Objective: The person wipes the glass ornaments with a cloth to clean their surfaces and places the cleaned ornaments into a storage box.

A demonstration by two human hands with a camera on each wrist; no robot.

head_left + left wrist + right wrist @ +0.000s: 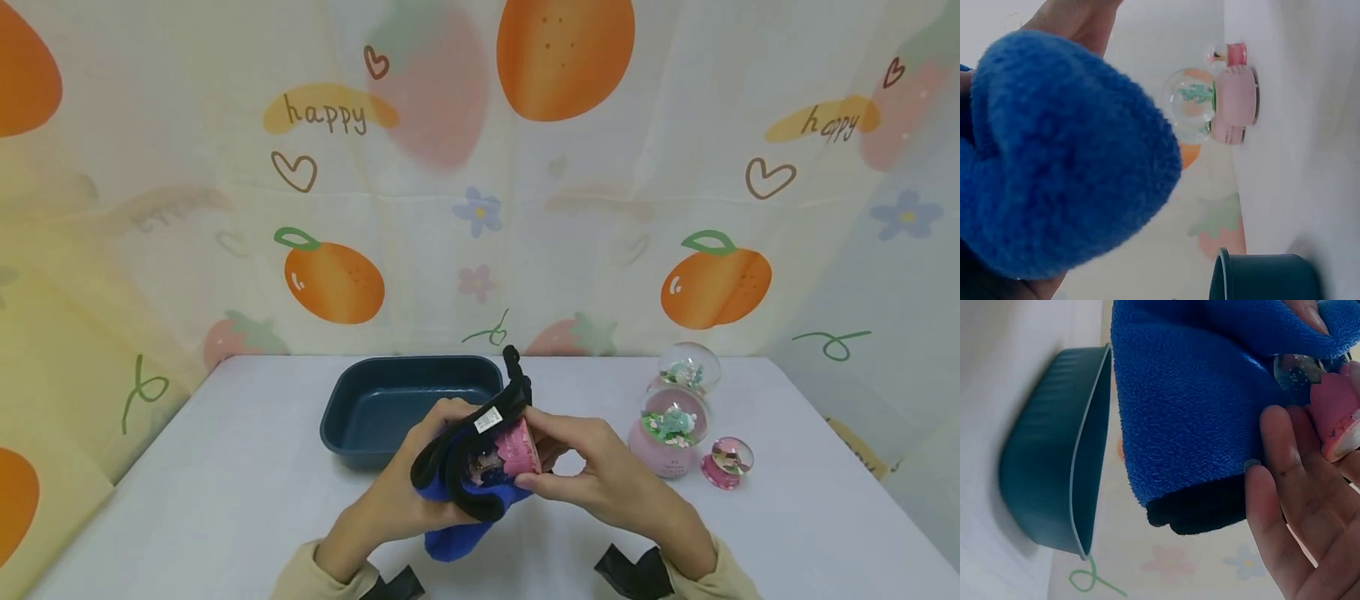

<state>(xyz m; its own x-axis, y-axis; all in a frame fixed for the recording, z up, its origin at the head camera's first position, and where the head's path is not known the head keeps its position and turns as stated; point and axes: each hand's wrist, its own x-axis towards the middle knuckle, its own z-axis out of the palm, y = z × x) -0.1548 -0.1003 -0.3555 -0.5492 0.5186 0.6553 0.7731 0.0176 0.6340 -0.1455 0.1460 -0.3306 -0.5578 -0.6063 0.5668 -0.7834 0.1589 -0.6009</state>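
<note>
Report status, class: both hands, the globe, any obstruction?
Left hand gripping blue cloth around globe. Right hand pinching globe's pink base. Cloth partly hides globe; nothing else visibly blocking hands.

Blue cloth [1188,412]: you see fuzzy, matt, looped-looking pile.
Black edging [1210,506]: smoother, dull fabric.
Globe [519,450] you hold: clear, glossy dome; pink, moulded-looking base.
Standing globes [667,452]: shiny transparent domes, smooth pink bases.
Basin [1047,447]: smooth plastic look, soft sheen.
Backdrop [585,175]: printed, cloth-like, lightly creased.
</note>
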